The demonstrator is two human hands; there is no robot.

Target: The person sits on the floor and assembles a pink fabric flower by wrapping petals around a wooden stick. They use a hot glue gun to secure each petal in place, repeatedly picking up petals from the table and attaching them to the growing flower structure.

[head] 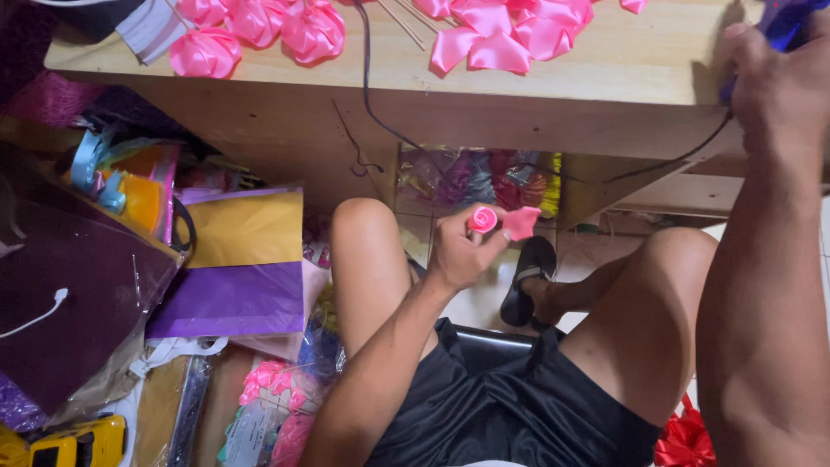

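Observation:
My left hand (pixel 462 246) is held over my lap, below the wooden table (pixel 605 78). Its fingers pinch a small rolled pink ribbon rose (pixel 484 219) with a loose pink petal piece (pixel 521 221) sticking out to the right. My right hand (pixel 774 82) reaches up to the table's right edge and grips a purple-blue tool (pixel 791 22) with a black cord (pixel 683 156) trailing off it. Finished pink ribbon roses (pixel 259 26) lie at the table's left and folded pink ribbon petals (pixel 510 30) in the middle.
At the left stand purple and yellow paper bags (pixel 238 277), a dark purple bag (pixel 69 294) and piled ribbon supplies. Bagged coloured materials (pixel 484 177) sit under the table. My knees and a black sandal (pixel 527 281) fill the space below. A red bow (pixel 687 441) lies bottom right.

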